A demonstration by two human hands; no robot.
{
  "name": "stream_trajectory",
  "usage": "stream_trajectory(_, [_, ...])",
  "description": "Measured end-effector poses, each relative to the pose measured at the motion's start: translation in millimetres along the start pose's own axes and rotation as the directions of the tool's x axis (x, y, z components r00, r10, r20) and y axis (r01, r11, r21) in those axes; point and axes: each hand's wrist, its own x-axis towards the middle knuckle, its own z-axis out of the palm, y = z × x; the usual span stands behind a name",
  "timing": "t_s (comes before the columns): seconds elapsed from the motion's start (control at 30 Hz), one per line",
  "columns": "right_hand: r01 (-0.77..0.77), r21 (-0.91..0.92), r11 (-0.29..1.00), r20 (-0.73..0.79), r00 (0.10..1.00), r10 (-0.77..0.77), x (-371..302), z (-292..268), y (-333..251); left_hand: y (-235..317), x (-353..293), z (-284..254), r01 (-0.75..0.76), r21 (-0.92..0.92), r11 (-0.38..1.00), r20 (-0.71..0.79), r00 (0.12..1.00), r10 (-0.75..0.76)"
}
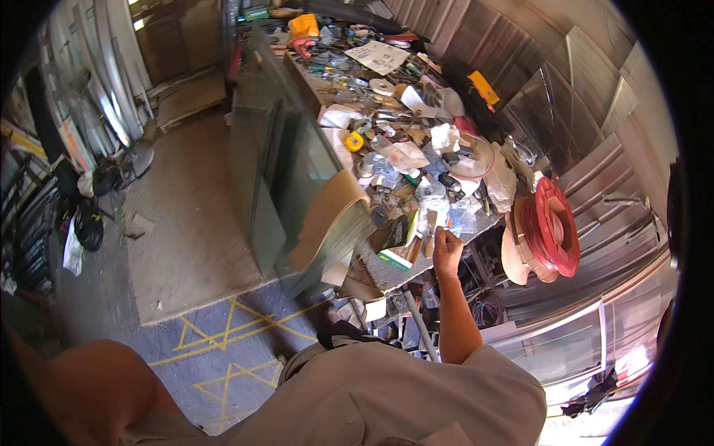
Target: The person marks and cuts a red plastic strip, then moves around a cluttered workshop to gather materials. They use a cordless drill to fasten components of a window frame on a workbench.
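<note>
My right hand (447, 254) is closed over the near right corner of a cluttered workbench (387, 276). Its fingers are curled together, and whatever they may hold is too small to make out. Just left of it lie a green and white box (397, 257) and a brown wooden-looking piece (416, 249). Clear plastic packaging (462, 215) is spread beyond the fingertips. Of my left side only the bare arm shows at the lower left; the hand is out of view.
Glass sheets (286, 178) lean against the bench's left side, with a bent brown sheet (327, 215) by them. A red cable spool (552, 227) is right of the bench. A yellow tape measure (354, 141) lies among the clutter. Metal profiles (104, 67) stand at the far left.
</note>
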Motion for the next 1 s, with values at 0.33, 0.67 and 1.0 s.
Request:
stream_trajectory(0.33, [0.111,0.132,0.985,-0.018,0.994,-0.11,-77,33,-105,-14,-108,-100,0.122,0.072,0.99,0.067,0.99,-0.127])
stream_trajectory(0.67, [-0.011,0.323,0.946,0.335,0.937,-0.103,-169,109,-189,8,-201,-222,0.394,0.242,0.887,0.142,0.889,-0.434])
stream_trajectory(1.0, [0.178,0.519,0.836,0.451,0.774,-0.444,-187,213,-232,67,-214,-239,0.433,0.4,0.808,0.195,0.821,-0.537])
